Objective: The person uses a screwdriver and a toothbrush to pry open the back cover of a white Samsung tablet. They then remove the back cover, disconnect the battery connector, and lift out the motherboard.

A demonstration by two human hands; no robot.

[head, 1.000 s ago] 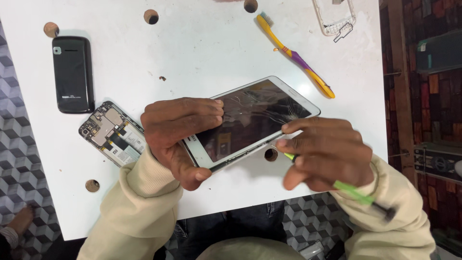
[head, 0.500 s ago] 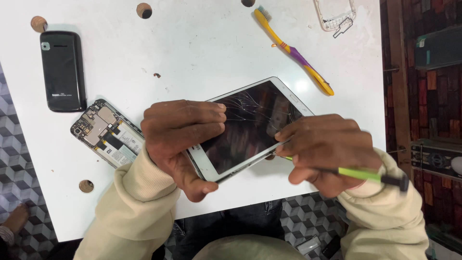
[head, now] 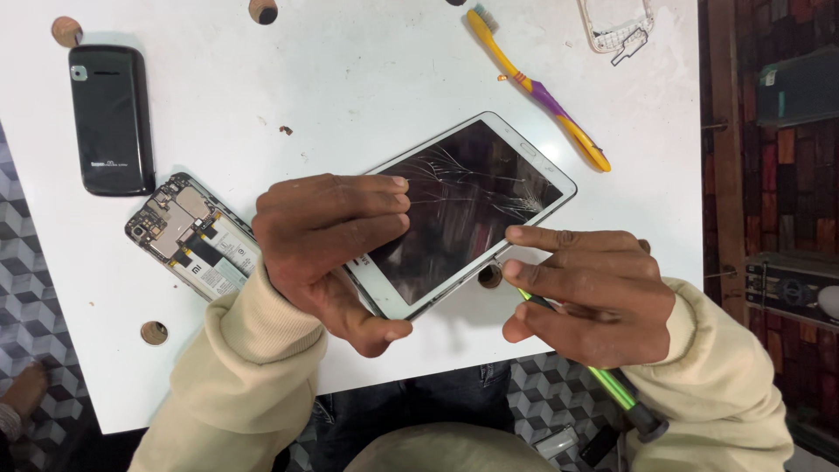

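A white tablet (head: 472,205) with a cracked dark screen lies tilted over the white table (head: 350,96). My left hand (head: 328,240) grips its near left end, fingers across the glass and thumb under the edge. My right hand (head: 585,293) holds a green-handled tool (head: 612,385), its tip against the tablet's lower right edge. The tool's tip is hidden by my fingers.
A black phone (head: 111,118) lies at the left, and below it an opened phone body (head: 190,236) showing its boards. A yellow and purple toothbrush (head: 537,87) lies at the back, with a clear phone frame (head: 616,22) at the top right. The table has round holes (head: 155,332).
The view and tablet have shifted slightly. My right hand has moved up along the tablet's edge, the fingers now stretched over the tool tip.
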